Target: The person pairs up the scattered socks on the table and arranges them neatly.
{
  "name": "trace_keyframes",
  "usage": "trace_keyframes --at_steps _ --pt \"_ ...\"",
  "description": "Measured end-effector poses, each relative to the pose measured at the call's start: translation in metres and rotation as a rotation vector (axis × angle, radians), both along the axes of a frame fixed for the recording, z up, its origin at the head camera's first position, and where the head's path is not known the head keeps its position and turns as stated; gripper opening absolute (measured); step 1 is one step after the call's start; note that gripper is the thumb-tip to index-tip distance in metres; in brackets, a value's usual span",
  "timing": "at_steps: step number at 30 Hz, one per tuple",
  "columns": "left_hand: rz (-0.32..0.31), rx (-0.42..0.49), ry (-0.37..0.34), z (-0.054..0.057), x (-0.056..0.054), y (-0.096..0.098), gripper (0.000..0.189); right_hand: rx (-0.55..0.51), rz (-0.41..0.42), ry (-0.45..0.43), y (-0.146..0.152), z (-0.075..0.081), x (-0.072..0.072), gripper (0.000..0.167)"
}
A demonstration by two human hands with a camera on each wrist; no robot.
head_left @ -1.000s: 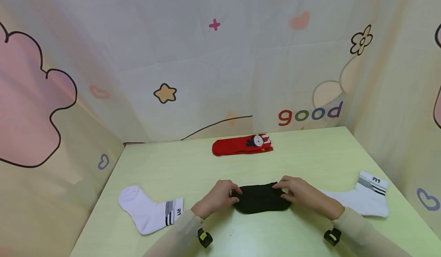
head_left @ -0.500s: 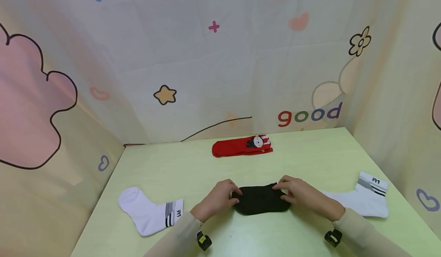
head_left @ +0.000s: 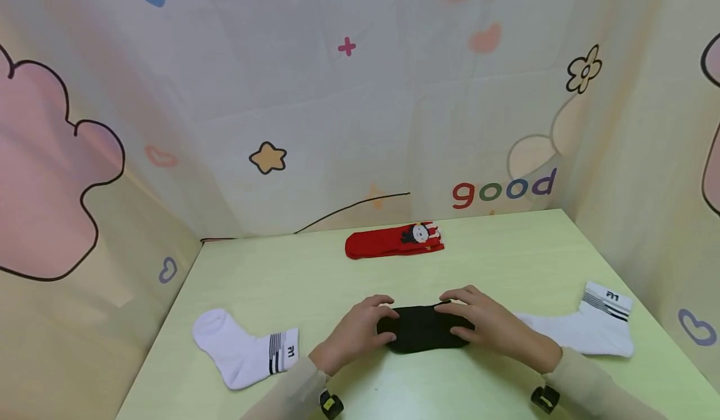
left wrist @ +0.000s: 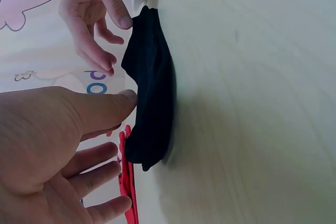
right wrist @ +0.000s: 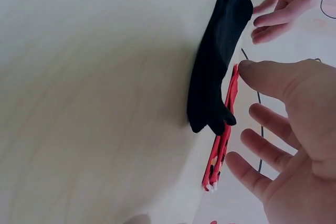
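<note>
Your left hand (head_left: 357, 332) and right hand (head_left: 495, 324) are apart, fingers loose, gripping nothing, one at each end of the short black sock (head_left: 422, 329) on the table (head_left: 292, 276). Soft, even pats should work best; hard tugs might bunch it.

On the table (head_left: 281, 276) we find a low-cut sock (head_left: 422, 329) between left hand (head_left: 359, 331) and right hand (head_left: 484, 320), one crew sock (head_left: 239, 354) left, another crew sock (head_left: 599, 327) right, and a further sock (head_left: 382, 242) behind, near the curtain (head_left: 337, 107).
</note>
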State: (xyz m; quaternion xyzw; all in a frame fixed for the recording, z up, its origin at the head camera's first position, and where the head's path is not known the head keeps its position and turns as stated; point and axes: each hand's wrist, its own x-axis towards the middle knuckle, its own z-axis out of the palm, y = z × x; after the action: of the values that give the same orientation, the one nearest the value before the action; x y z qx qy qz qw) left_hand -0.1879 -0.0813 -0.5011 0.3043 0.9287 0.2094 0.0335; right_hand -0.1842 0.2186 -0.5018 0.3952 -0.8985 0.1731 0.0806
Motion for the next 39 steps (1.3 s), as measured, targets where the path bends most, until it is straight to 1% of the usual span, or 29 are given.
trace_keyframes --at_steps 5,8,11,14,20,29,32,39 --pt "-0.031 -0.025 -0.011 -0.002 0.002 -0.001 0.038 0.015 0.012 -0.064 0.001 -0.002 0.003 0.050" --pt "-0.057 -0.029 -0.006 -0.003 0.002 -0.002 0.038 0.035 0.014 -0.107 0.001 -0.002 0.004 0.051" --pt "-0.083 -0.032 0.002 -0.006 0.002 -0.003 0.036 0.058 0.019 -0.127 0.002 -0.002 0.005 0.050" --pt "-0.102 -0.043 0.015 -0.008 0.003 -0.003 0.033 0.071 0.029 -0.117 0.002 -0.002 0.006 0.046" --pt "-0.112 -0.049 0.033 -0.011 0.004 -0.005 0.030 0.076 0.047 -0.069 0.004 -0.006 0.006 0.038" --pt "-0.119 -0.040 0.041 -0.012 0.004 -0.004 0.028 0.070 0.054 -0.036 0.005 -0.012 0.005 0.035" --pt "-0.122 -0.048 0.053 -0.011 0.003 -0.004 0.027 0.076 0.054 -0.037 0.004 -0.011 0.004 0.035" --pt "-0.121 -0.087 0.075 -0.011 -0.004 -0.003 0.026 0.107 0.045 -0.050 0.002 -0.007 -0.003 0.035"
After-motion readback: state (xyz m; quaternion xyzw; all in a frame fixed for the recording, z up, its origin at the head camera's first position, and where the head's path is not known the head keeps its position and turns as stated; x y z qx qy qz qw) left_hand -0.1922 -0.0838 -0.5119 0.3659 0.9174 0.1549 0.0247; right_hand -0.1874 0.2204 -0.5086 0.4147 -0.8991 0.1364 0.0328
